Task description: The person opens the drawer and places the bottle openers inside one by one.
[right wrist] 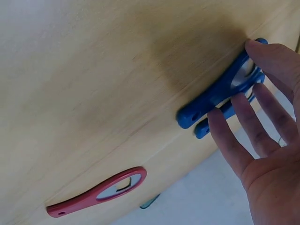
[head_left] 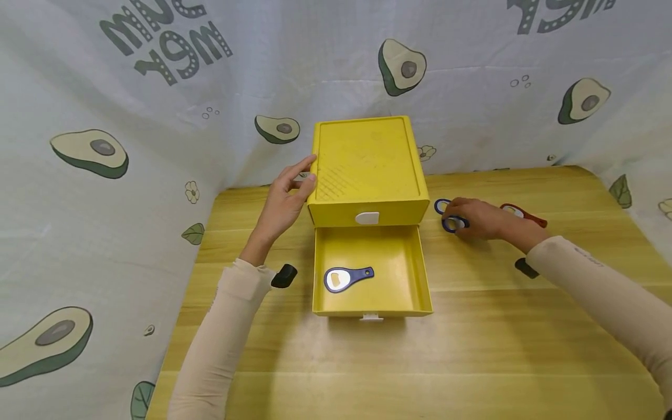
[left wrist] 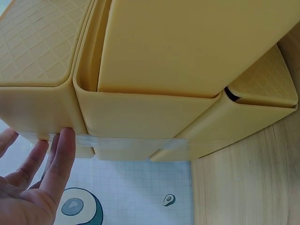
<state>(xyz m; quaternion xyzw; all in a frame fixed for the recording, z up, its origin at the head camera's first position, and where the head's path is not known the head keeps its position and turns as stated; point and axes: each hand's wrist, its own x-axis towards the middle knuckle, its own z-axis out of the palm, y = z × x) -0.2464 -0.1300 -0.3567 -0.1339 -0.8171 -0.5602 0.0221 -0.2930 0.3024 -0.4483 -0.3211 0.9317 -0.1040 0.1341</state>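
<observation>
Tabletop: bears the yellow drawer unit. Lower drawer pulled out, upper one closed, so access appears ready.

Left hand: fingertips against the unit's left side, fingers spread, nothing gripped; probably steadying it.

Right hand: at the table right of the unit. Thumb and fingers nearly together, pinching the nearer blue bottle opener by its head end. Whether it has left the wood cannot be told; the hand covers much of it.

Second blue opener: just beside the pinched one. Red opener: apart, on the table. Another blue opener: inside the drawer, toward its left.

Count: one in, three outside. Judged early: one placed, one in hand, two untaken.
</observation>
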